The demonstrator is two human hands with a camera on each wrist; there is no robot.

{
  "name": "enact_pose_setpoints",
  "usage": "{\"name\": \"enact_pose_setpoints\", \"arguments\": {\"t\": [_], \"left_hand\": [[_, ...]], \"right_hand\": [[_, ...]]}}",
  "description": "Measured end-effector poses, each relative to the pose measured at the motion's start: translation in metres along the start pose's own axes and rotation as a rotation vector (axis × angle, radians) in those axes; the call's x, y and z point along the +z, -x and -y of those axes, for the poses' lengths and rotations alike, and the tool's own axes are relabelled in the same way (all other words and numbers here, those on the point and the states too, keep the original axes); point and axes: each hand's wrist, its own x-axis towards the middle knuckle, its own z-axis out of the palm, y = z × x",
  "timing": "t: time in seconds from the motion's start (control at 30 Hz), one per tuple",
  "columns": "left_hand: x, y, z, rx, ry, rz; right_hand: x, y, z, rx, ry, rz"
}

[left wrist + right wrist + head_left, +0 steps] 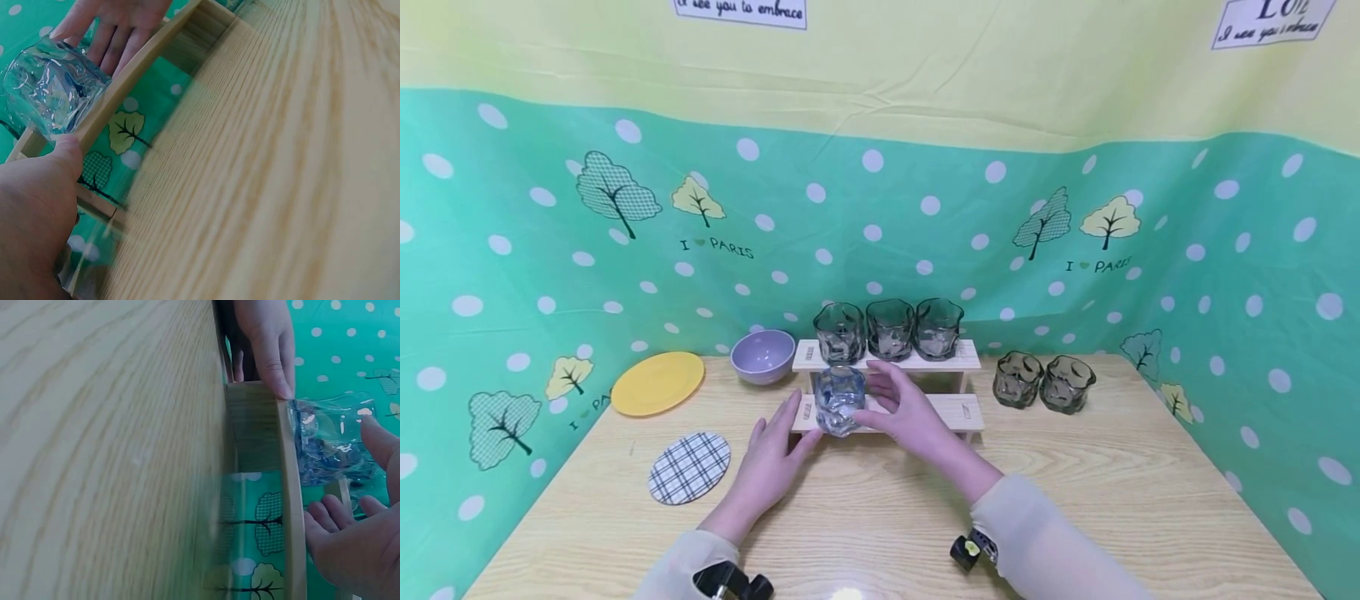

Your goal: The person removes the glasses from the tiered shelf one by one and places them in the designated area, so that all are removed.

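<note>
A bluish clear glass (839, 402) with wavy sides stands upright at the left part of the lower tier (943, 410) of a pale wooden two-tier rack. My left hand (771, 458) is at that tier's left end, its thumb touching the front edge just below the glass and its fingers extended along the side. To the right of the glass is my right hand (906, 412), with the thumb reaching its lower side and the fingers spread apart. In the right wrist view, the right thumb (378, 440) overlaps the glass while the other fingers stay off it.
Three smoky grey glasses (891, 330) line the upper tier. Two more dark glasses (1017, 380) stand on the table (1112, 483) at right. Left of the rack are a purple bowl (763, 357), a yellow plate (658, 383) and a checked oval mat (689, 468). A patterned cloth (880, 208) hangs behind.
</note>
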Motion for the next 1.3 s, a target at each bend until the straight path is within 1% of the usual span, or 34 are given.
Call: {"name": "enact_pose_setpoints", "arguments": {"t": [0.2,0.5,0.73,1.07,1.3], "left_hand": [[-0.001,0.0,-0.001,-0.001,0.008,0.003],[-0.001,-0.001,-0.001,0.006,0.007,0.001],[-0.001,-0.001,-0.001,0.005,0.002,0.002],[0.0,-0.001,0.002,0.004,0.008,0.001],[0.0,0.0,0.001,0.012,0.009,-0.006]], "right_hand": [[0.008,-0.004,-0.004,-0.009,-0.019,0.015],[0.014,-0.007,-0.008,-0.013,0.031,0.008],[0.017,-0.008,-0.007,-0.03,0.033,0.02],[0.024,-0.006,-0.01,0.007,0.065,-0.015],[0.025,-0.006,-0.01,0.01,0.077,-0.033]]}}
